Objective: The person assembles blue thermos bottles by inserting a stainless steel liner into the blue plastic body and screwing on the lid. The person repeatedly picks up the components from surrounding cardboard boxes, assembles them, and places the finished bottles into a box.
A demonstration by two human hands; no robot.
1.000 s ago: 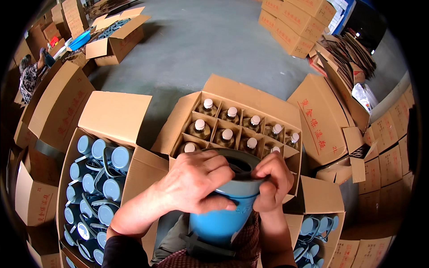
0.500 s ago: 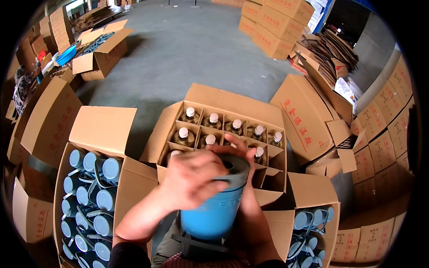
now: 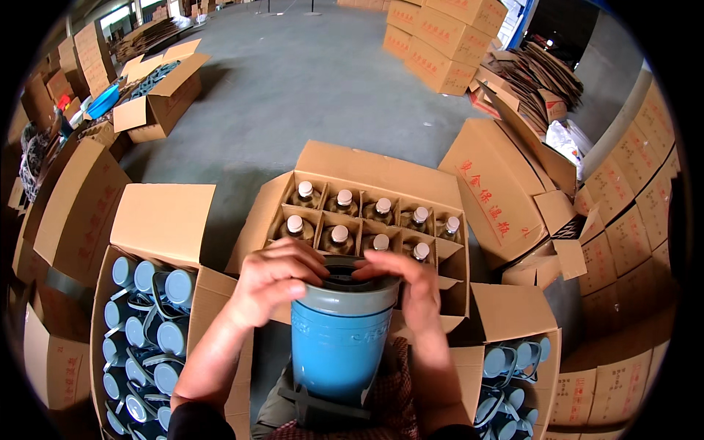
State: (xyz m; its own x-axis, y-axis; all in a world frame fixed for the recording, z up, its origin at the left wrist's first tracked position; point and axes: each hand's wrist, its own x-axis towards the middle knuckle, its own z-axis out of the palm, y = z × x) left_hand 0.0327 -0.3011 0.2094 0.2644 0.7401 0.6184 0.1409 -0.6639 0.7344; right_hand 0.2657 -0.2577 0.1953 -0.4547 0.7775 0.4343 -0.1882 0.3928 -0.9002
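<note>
Blue flask (image 3: pixel 339 350) above concrete warehouse floor (image 3: pixel 308 81).

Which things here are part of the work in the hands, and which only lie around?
In hand:
- blue flask shell
- left hand
- right hand
- box of glass liners

Lying about:
- flattened cartons
- stacked boxes

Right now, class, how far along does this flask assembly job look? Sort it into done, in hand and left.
Done: nothing finished is clearly visible. In hand: the left hand and right hand press on the grey collar of a blue flask shell. Left: glass liners fill the divided carton ahead, and blue shells fill the carton at left.
</note>
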